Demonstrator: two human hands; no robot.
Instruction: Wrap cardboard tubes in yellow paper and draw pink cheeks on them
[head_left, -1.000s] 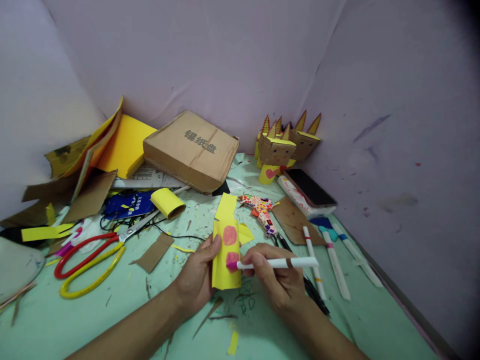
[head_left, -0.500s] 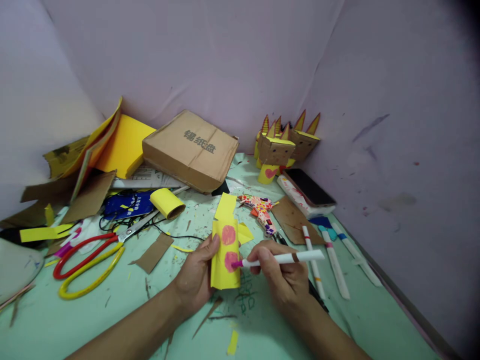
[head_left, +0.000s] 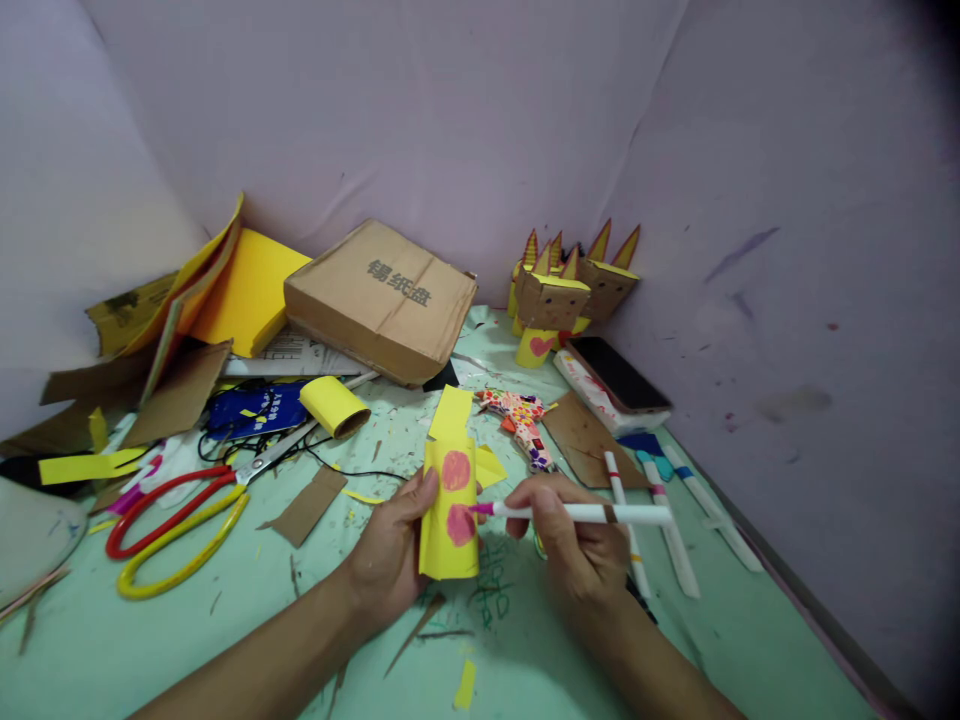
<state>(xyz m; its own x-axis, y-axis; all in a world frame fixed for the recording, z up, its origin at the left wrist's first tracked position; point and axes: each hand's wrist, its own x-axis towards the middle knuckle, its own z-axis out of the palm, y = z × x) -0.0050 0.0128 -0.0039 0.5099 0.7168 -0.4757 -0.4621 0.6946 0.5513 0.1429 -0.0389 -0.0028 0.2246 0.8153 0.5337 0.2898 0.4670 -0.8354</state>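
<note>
Held upright in my left hand (head_left: 394, 545) is a yellow paper piece (head_left: 442, 560) with two pink round patches, my thumb along its left edge. My right hand (head_left: 581, 545) pinches a white marker (head_left: 637, 514) whose pink tip points left, at the right side of the lower patch. Whether the tip touches the paper I cannot tell. Behind the held piece, a yellow strip (head_left: 451, 412) lies on the green table (head_left: 300, 650). A patterned glue gun (head_left: 521, 415) lies beyond my right hand, and several markers (head_left: 675, 540) lie to its right.
Red and yellow scissors (head_left: 180, 530), a yellow-wrapped roll (head_left: 335, 407) and cardboard scraps (head_left: 307, 505) lie left. A cardboard box (head_left: 382, 300) and yellow sheets (head_left: 255, 290) are behind. Back right stand cardboard figures (head_left: 553, 300) near a phone (head_left: 619, 375).
My right hand and the marker have shifted slightly right, and the marker lies more level. The yellow piece in my left hand has barely moved.
</note>
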